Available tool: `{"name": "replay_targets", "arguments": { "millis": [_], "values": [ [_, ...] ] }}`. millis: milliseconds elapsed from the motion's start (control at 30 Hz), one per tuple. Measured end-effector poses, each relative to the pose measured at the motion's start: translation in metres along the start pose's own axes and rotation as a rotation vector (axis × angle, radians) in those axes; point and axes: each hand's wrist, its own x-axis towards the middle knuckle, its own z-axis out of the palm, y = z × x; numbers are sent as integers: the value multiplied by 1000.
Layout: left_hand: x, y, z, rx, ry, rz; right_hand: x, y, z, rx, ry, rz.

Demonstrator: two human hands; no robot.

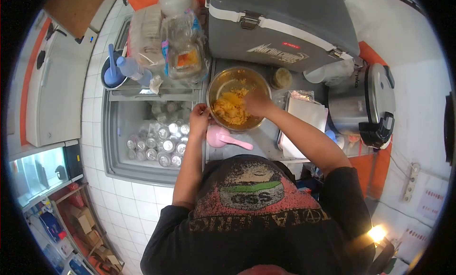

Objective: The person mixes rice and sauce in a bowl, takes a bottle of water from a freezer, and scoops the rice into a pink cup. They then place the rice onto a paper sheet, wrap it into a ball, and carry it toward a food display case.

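On the surface [247,149] before you sits a metal bowl [239,98] of yellow rice [230,109]. Your left hand [199,117] grips its rim, fingers curled. Your right hand [257,103] presses into the rice, fingers bunched. A pink scoop [227,138] lies just beside the bowl.

My left hand [198,117] reaches far out, arm straight, fingers curled closed. My right hand [257,103] stretches farther right, elbow bent, fingers bunched and pointing down-left.

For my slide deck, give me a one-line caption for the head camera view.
Left hand steadies a metal bowl while the right hand works yellow food inside it.
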Motion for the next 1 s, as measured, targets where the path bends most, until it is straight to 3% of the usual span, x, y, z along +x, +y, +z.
{"name": "replay_targets", "arguments": {
  "millis": [67,100,167,233,267,333,367,400,433,500,533,600,733,800,900,1000],
  "values": [
    [0,4,2,36,5,9,-16,-24,-57,139,54,237],
    [-4,5,2,38,4,4,-9,-14,-34,142,50,239],
    [-5,11,7,39,37,21,14,19,24,-116,84,-71],
    [-4,5,0,73,88,9,0,-29,7,162,-55,470],
    [2,-5,-5,90,83,3,11,-18,60,154,142,592],
    [3,-6,-1,49,137,-15,9,-18,42,150,88,520],
    [-2,-2,4,35,161,-1,-11,-35,-14,147,40,529],
    [14,-18,-16,-35,-18,15,10,-18,6,64,86,457],
    [16,-16,-14,-17,27,21,-6,-28,-31,63,171,443],
    [17,-11,-13,115,-9,-16,10,-16,-28,-28,531,419],
    [11,-9,-13,123,-29,-17,-2,-16,-44,-28,538,439],
    [4,-4,-9,124,2,-3,-29,-24,-100,-19,15,424],
    [6,-3,-10,144,3,-18,5,18,-25,128,124,620],
    [4,1,-1,142,12,5,17,35,-14,-30,-371,418],
    [7,-7,-10,166,-18,12,157,113,166,698,-819,406],
    [5,-7,-11,140,-8,22,12,24,40,1104,-258,549]
  ]
}}
